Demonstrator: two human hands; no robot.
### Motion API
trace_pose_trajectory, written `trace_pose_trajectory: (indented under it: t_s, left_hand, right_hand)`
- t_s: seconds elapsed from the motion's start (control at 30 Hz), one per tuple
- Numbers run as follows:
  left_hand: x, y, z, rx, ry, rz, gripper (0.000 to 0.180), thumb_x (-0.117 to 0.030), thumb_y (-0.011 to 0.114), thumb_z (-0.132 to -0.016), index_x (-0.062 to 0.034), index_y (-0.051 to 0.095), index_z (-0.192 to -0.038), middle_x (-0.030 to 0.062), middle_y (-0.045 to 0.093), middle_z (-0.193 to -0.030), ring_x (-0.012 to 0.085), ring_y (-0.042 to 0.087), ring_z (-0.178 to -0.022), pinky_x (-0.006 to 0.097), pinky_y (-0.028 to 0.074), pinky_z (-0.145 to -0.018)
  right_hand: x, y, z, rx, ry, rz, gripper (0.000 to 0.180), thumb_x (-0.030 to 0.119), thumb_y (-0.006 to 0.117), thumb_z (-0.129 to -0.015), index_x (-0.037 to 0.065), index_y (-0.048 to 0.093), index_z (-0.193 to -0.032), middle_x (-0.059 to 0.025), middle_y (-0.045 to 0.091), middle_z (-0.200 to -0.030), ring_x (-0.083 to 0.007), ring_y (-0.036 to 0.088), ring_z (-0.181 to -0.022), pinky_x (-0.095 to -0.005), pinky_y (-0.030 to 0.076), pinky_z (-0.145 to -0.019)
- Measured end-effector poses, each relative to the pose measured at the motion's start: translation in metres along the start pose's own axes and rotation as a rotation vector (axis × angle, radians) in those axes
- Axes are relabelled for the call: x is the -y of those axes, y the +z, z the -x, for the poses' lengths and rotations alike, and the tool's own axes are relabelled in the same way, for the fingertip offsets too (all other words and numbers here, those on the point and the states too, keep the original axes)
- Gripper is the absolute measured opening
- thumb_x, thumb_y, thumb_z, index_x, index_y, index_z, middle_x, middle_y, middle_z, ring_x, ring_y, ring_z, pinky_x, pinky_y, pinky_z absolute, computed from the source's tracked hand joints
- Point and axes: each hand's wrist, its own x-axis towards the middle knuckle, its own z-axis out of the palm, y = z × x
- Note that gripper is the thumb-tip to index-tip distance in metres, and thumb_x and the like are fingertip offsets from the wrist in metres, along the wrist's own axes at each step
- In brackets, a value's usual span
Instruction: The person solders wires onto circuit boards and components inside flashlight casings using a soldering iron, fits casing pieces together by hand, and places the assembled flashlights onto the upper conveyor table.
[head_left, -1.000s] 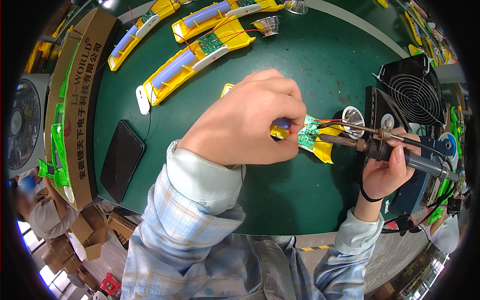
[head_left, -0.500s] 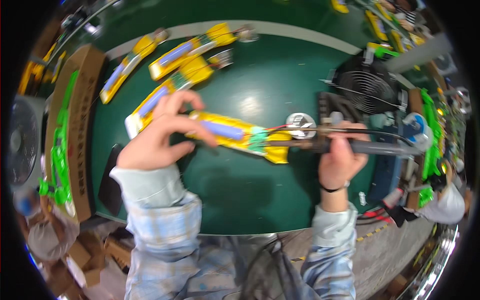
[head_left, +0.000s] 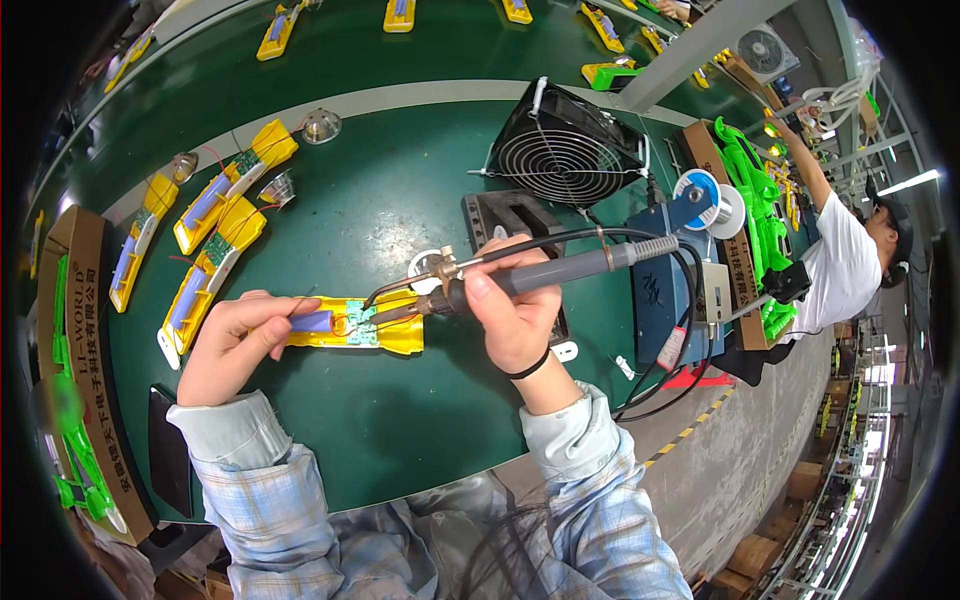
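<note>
The left hand (head_left: 238, 345) pinches the near end of a yellow casing (head_left: 385, 335) lying flat on the green table (head_left: 400, 200), thumb and fingers closed over its blue battery cell (head_left: 312, 322). The small green circuit board (head_left: 358, 326) sits just beyond those fingertips. The right hand (head_left: 512, 315) is clamped around a soldering iron (head_left: 540, 275), whose tip reaches down to the board, just ahead of its fingers.
</note>
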Motion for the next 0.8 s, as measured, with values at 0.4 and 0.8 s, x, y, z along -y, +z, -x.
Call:
trace_pose_trajectory:
  t_s: [0.4,0.8]
  left_hand:
    - [-0.003,0.008,-0.007,0.007,0.220,-0.350,0.006,-0.006,0.063,-0.057,-0.0065,0.057,-0.057,-0.0013,0.050,-0.052,0.0105,0.043,-0.051,0.023,0.031,-0.063]
    - [0.004,0.016,-0.009,-0.077,0.189,-0.527,0.008,-0.006,0.063,-0.055,-0.0087,0.056,-0.054,-0.0046,0.046,-0.048,0.0082,0.039,-0.047,0.023,0.029,-0.066]
  right_hand:
    - [-0.004,-0.002,-0.002,-0.169,-0.131,0.140,0.010,0.009,0.049,-0.069,0.000,0.045,-0.070,-0.0075,0.044,-0.075,-0.0163,0.044,-0.074,-0.0282,0.035,-0.071]
    - [-0.007,0.004,-0.001,-0.120,-0.088,0.037,0.012,0.009,0.050,-0.070,0.000,0.043,-0.074,-0.0078,0.043,-0.074,-0.0135,0.044,-0.068,-0.0250,0.036,-0.065]
